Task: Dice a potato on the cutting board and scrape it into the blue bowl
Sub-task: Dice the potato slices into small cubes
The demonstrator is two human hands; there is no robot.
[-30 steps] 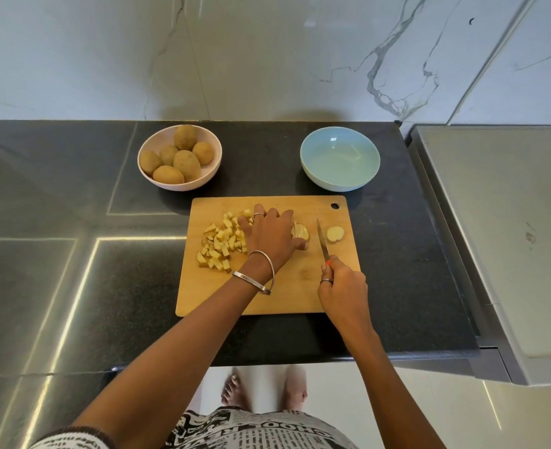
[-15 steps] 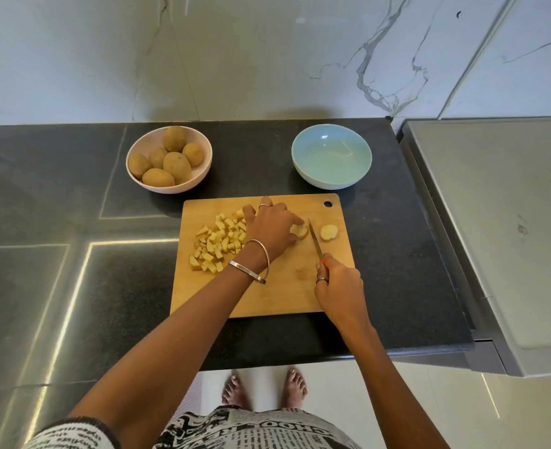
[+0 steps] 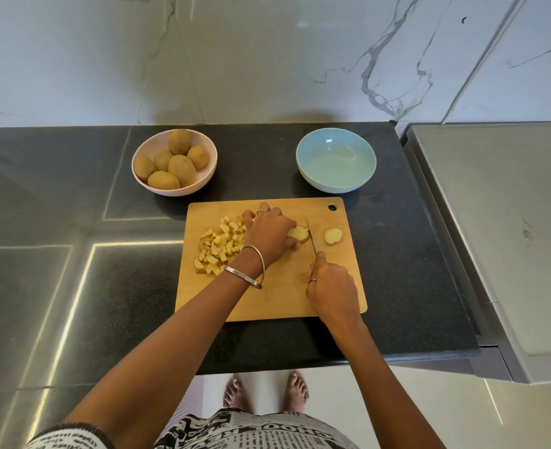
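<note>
— Bamboo board (image 3: 267, 299) sits on the dark counter (image 3: 73, 286) in front of you. What's on it?

— Your left hand (image 3: 269, 236) is curled over a potato piece (image 3: 298, 234) near the middle of the board, fingers closed down on it and pinning it flat. A pile of dice (image 3: 220, 246) lies just left of that hand, partly under your wrist and its two bangles (image 3: 251, 267).

— And the knife?

— Your right hand (image 3: 331, 288) is wrapped around the handle, which the fist hides. The blade (image 3: 311, 238) points away from you, its edge at the right end of the held piece; whether it touches the board, I can't tell. A single round slice (image 3: 333, 236) lies apart on the blade's far side, towards the board's right edge.

— Where's the bowl you want?

— Your blue bowl (image 3: 335, 186) stands on the counter just beyond the board's upper right corner, near the hanging hole (image 3: 332, 208). I see no potato in it. A pale pink bowl (image 3: 203, 181) of whole potatoes (image 3: 177, 158) stands beyond the upper left corner, well apart from the blue one.
</note>
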